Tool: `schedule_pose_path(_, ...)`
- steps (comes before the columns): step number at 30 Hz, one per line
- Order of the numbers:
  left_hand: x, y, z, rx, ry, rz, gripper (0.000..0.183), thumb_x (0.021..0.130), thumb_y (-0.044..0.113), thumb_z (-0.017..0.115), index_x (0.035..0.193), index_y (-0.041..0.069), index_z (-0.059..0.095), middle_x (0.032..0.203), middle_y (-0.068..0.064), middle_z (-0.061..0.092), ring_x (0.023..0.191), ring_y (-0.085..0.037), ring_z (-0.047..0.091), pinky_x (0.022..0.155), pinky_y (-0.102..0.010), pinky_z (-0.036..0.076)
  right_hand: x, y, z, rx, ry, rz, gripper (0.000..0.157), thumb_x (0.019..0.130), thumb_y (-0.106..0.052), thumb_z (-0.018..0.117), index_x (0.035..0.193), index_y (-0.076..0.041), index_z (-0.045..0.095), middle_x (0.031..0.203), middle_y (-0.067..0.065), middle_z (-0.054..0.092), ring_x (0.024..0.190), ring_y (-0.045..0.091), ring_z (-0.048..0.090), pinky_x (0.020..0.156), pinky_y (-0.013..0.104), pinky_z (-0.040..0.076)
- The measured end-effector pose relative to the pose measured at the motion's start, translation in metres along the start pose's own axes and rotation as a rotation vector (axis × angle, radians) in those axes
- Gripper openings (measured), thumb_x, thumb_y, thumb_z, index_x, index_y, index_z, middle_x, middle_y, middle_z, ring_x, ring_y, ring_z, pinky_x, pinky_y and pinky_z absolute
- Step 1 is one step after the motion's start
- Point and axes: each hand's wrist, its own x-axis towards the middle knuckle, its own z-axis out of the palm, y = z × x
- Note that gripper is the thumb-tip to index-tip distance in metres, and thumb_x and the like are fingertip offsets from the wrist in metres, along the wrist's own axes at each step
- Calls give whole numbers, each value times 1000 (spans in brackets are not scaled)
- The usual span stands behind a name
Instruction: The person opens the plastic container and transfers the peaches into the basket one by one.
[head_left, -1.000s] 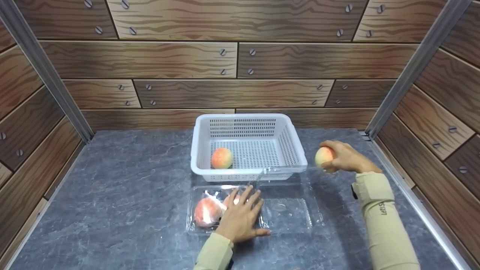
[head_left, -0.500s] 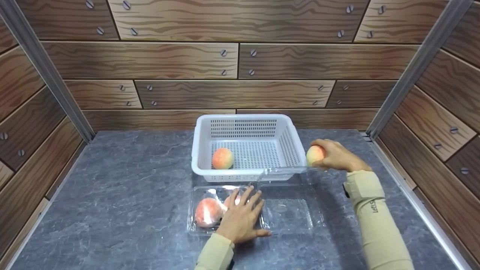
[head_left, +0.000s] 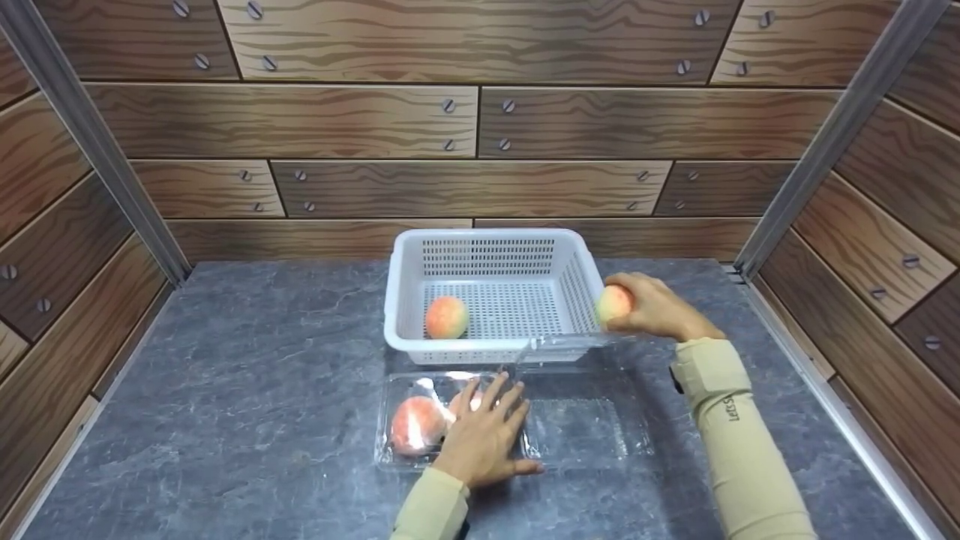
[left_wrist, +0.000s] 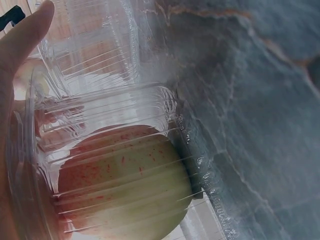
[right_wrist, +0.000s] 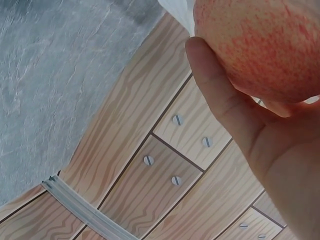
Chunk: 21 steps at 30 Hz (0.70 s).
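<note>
My right hand (head_left: pixel 656 307) grips a peach (head_left: pixel 615 304) at the right rim of a white slotted basket (head_left: pixel 487 346). In the right wrist view, the thumb and palm lie against this red-and-yellow peach (right_wrist: pixel 265 50). Another peach (head_left: pixel 447 318) sits at the left inside the basket. Fingers spread, my left hand (head_left: pixel 480 439) rests on a clear plastic box (head_left: pixel 384 450) in front of the basket. That box holds peaches (head_left: pixel 417 425), one partly hidden under the hand. The left wrist view shows a peach (left_wrist: pixel 130 185) through the ribbed clear wall.
To the right of the left hand lies another clear plastic section (head_left: pixel 574 427), with a transparent edge (head_left: pixel 562 342) raised before the basket. Wood-patterned walls (head_left: pixel 375 120) and metal corner posts (head_left: pixel 844 142) enclose the grey marbled tabletop (head_left: pixel 247 390).
My right hand has carried its peach leftward and slightly away from me, from beside the basket to its right rim. The left hand stays in place on the clear box.
</note>
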Motion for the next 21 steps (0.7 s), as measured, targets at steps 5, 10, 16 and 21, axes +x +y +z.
schedule_pose_path(5,0,0,0,-7,-4,-2,90,73,81,34,136,18,44,147,-3,28,136,-26,15,106,-54,12,3,0,4,10,-3,-3,63,61,-19,79,116,2,56,110,21,58,98,34,53,82,48,43)
schedule_pose_path(10,0,0,1,-16,-9,-4,90,73,80,35,137,18,44,147,-3,28,136,-27,15,106,-54,11,6,0,7,10,5,11,67,59,-21,81,117,1,55,111,20,57,99,33,53,81,47,44)
schedule_pose_path(16,0,1,1,-22,-9,-4,90,73,80,35,137,18,43,147,-3,28,136,-26,14,106,-54,11,8,-3,12,13,19,23,69,58,-22,81,118,0,55,115,21,56,101,35,52,83,49,43)
schedule_pose_path(21,0,1,0,-12,-12,-2,90,73,80,35,137,18,43,147,-4,28,136,-27,15,106,-54,12,10,-8,19,12,41,18,69,58,-22,81,119,-2,55,114,19,55,102,35,51,84,51,42)
